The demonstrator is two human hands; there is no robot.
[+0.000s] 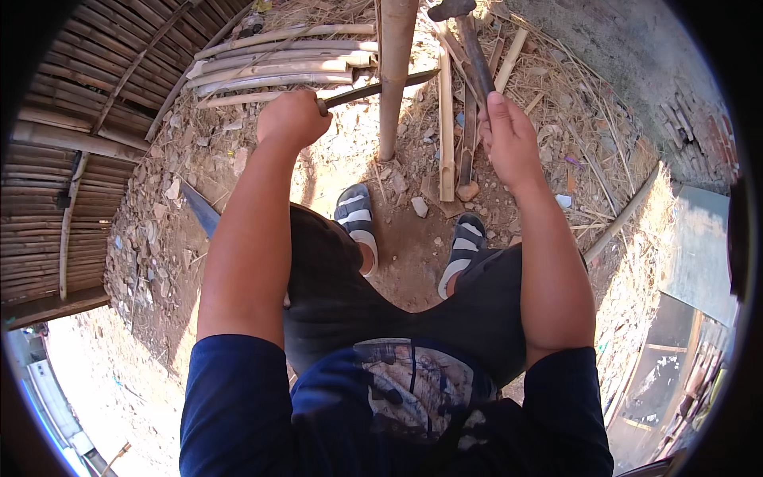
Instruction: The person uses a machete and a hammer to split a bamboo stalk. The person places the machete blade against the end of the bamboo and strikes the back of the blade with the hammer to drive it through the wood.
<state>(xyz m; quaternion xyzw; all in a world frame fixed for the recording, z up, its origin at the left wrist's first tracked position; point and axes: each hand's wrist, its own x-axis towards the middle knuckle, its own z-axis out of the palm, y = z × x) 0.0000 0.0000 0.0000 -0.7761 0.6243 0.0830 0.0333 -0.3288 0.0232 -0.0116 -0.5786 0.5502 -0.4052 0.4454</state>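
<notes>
My left hand [291, 119] is closed around the handle of a long dark-bladed knife [356, 94]. Its blade lies across an upright bamboo pole [389, 115] and its tip sticks out on the right side. The pole covers the middle of the blade, so I cannot tell whether it is sunk in the bamboo or behind it. In my right hand [510, 145] is a hammer [475, 57], gripped by its handle and raised to the right of the pole, with its dark metal head apart from the knife.
Cut bamboo lengths [278, 67] lie in a pile at the far left. Split bamboo strips [447, 131] rest on the rubble-strewn ground right of the pole. A bamboo slat wall [56, 199] stands at left, a concrete wall [636, 63] at right. My sandalled feet [355, 213] flank the pole's base.
</notes>
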